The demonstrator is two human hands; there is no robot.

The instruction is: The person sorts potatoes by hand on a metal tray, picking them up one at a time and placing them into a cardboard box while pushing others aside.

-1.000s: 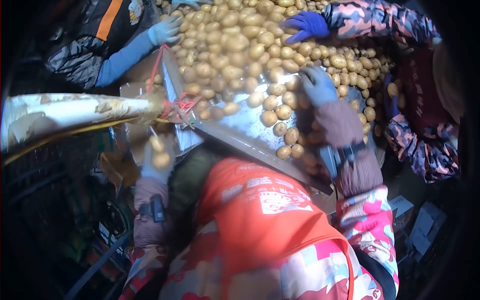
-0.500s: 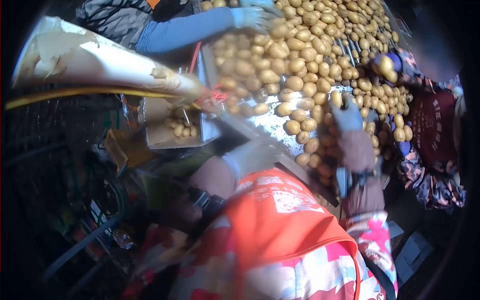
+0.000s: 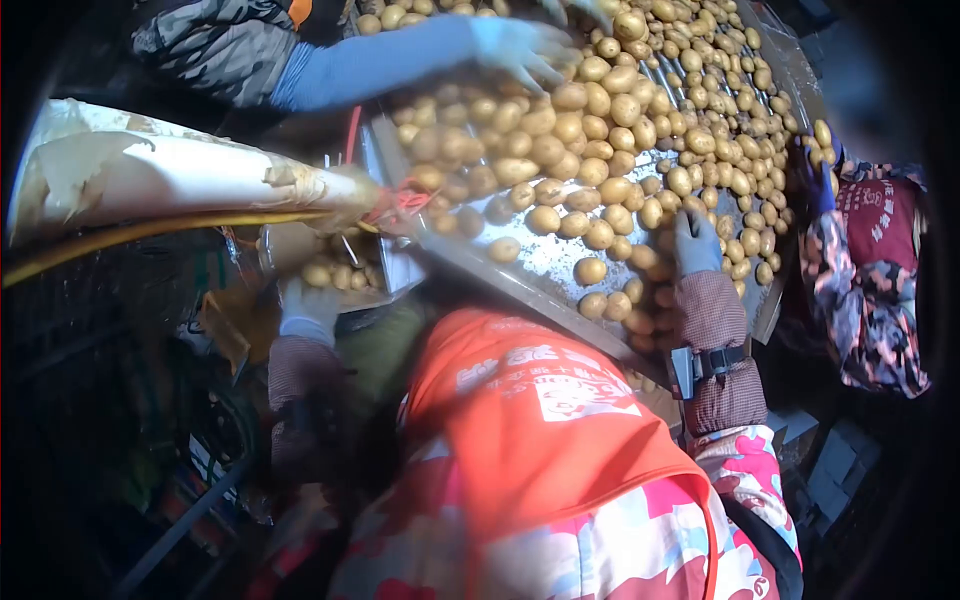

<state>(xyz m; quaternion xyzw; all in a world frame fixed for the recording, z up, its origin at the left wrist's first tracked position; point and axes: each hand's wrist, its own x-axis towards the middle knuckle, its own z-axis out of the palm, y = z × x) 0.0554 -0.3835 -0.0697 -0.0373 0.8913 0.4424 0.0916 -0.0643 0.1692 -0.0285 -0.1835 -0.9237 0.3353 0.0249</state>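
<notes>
Many potatoes (image 3: 598, 235) lie spread over a metal sorting table (image 3: 520, 290). My right hand (image 3: 698, 243), in a light grey-blue glove, is among them, its fingers curled against a potato (image 3: 692, 205) at their tips. My left hand (image 3: 310, 308), gloved too and slightly blurred, is down at the near-left edge of a box (image 3: 402, 265) beside the table. Several potatoes (image 3: 345, 277) lie in that box. The fingers of my left hand are too smeared and dark to make out.
A large white tube (image 3: 190, 170) with a yellow cable (image 3: 160, 232) slants in from the left. Across the table, a co-worker's gloved hands (image 3: 520, 48) reach over the potatoes. Another co-worker in purple gloves (image 3: 822, 185) stands at right, near several potatoes.
My left hand has moved left from the table's near edge to the box. My right hand stays among the potatoes, slightly lower. The far co-worker's hands have shifted, and the view has turned slightly.
</notes>
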